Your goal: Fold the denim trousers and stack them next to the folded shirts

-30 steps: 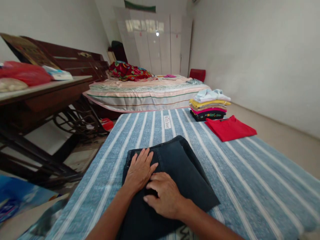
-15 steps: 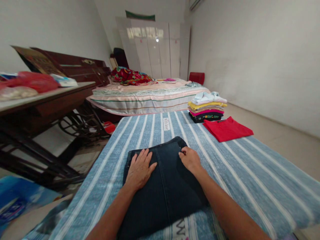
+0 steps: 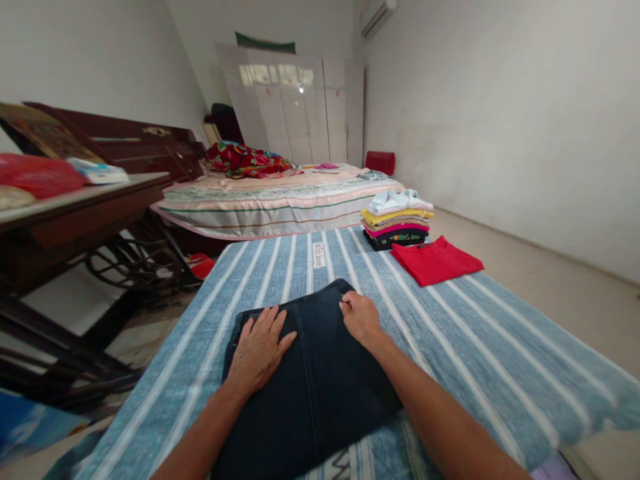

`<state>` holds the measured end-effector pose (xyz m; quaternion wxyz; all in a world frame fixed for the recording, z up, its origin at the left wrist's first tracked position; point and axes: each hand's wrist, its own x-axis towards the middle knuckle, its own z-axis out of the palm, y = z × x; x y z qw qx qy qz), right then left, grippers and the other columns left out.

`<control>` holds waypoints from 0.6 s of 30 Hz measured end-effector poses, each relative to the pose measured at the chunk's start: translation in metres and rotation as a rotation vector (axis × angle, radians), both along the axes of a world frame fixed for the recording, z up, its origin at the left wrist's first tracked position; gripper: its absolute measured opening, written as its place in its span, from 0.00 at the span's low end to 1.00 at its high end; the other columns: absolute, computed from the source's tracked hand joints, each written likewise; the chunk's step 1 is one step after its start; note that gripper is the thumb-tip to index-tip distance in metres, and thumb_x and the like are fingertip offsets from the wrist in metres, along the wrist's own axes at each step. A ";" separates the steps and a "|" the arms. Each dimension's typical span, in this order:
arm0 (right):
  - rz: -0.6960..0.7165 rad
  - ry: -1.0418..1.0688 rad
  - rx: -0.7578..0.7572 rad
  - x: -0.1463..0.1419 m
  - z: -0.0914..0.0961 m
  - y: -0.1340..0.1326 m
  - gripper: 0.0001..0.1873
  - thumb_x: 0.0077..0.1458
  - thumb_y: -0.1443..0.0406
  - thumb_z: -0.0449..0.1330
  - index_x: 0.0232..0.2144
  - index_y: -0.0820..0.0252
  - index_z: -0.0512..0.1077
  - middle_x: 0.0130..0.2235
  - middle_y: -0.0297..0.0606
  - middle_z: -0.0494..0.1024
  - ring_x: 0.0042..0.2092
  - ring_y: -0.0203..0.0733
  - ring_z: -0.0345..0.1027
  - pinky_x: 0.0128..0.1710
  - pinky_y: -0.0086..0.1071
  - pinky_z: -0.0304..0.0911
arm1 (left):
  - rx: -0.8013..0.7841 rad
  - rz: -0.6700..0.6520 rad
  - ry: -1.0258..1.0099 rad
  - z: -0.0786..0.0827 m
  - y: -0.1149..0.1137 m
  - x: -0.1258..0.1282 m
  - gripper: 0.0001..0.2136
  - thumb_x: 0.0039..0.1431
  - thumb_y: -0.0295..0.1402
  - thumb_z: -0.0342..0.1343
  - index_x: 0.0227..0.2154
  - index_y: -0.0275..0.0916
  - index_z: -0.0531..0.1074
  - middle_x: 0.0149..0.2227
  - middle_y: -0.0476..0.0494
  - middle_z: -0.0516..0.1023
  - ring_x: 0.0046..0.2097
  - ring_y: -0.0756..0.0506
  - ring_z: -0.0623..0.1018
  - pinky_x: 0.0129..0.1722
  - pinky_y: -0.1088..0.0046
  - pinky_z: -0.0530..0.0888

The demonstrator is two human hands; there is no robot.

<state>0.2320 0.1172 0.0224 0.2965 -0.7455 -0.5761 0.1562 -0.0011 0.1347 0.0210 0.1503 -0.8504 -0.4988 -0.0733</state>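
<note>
A dark navy denim garment [image 3: 313,400] lies folded on a blue-and-white striped bedspread [image 3: 450,347] in front of me. A stitched seam runs down its middle; whether it is jeans or a skirt I cannot tell. On its far left part my left hand [image 3: 259,353] rests flat, fingers spread, pressing the cloth. My right hand [image 3: 361,319] is closed at the far right corner, thumb and fingers pinching the garment's edge. The lowest part of the garment runs partly out of view beside my left forearm.
A stack of folded clothes [image 3: 397,220] stands at the far side, with a folded red shirt [image 3: 436,261] beside it. Beyond is a bed [image 3: 260,217] with a red floral blanket [image 3: 247,160]. To the left stands a sewing machine table [image 3: 80,207] with a red bag on it.
The view has turned right, so everything sits further left in the picture. At the far right corner, less of the garment's under layer shows beside my right hand. My left hand stays flat.
</note>
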 end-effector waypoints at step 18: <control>-0.052 0.078 0.076 0.008 -0.038 0.004 0.08 0.55 0.66 0.54 0.30 0.57 0.73 0.30 0.35 0.76 0.34 0.39 0.68 0.32 0.28 0.56 | -0.014 0.042 0.020 -0.009 -0.007 0.002 0.25 0.63 0.46 0.41 0.58 0.37 0.62 0.63 0.36 0.57 0.64 0.37 0.56 0.58 0.51 0.58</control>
